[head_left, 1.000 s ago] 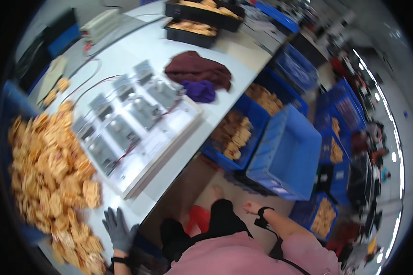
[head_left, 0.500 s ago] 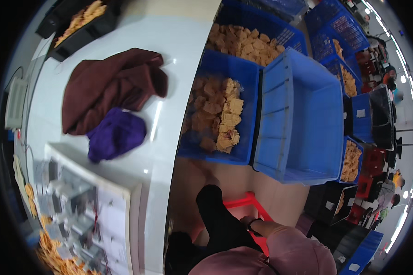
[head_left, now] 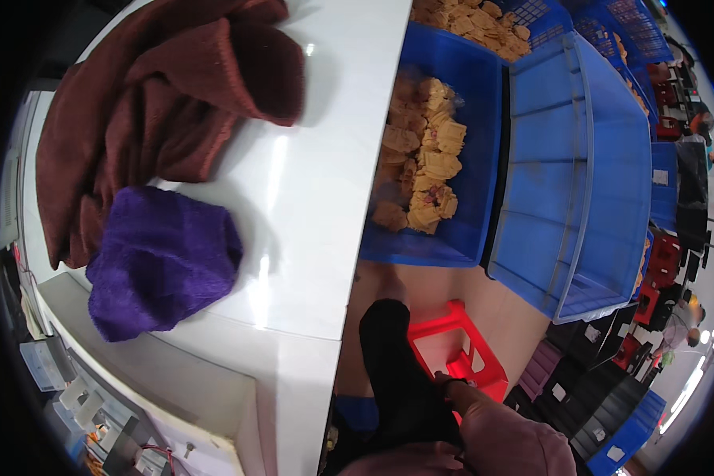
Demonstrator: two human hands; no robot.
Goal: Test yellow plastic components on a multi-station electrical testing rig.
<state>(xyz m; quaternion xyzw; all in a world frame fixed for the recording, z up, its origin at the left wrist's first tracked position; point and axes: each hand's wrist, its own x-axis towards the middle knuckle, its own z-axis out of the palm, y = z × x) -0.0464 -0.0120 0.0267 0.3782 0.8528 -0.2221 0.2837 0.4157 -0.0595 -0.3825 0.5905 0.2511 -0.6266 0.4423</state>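
Observation:
My right hand (head_left: 443, 379), with a dark band at the wrist, reaches down from a pink sleeve (head_left: 516, 436). It is at the near edge of a red plastic stool (head_left: 484, 369), beside my dark-trousered leg (head_left: 389, 357). Its fingers are small and partly hidden, so whether they grip the stool does not show. My left hand is out of the picture. On the white table to the left lie a crumpled brown cloth (head_left: 174, 87) and a folded purple towel (head_left: 163, 262).
Beyond the stool, a blue crate (head_left: 460, 246) holds packs of beige pieces (head_left: 438, 166). A pale blue crate (head_left: 547, 174) is tipped on its side next to it. More crates, red stools and people are at right. Grey machine parts (head_left: 79, 397) sit lower left.
My view has come closer to the table, so the cloth and towel look larger. More of the red stool shows, and my right hand remains at its edge.

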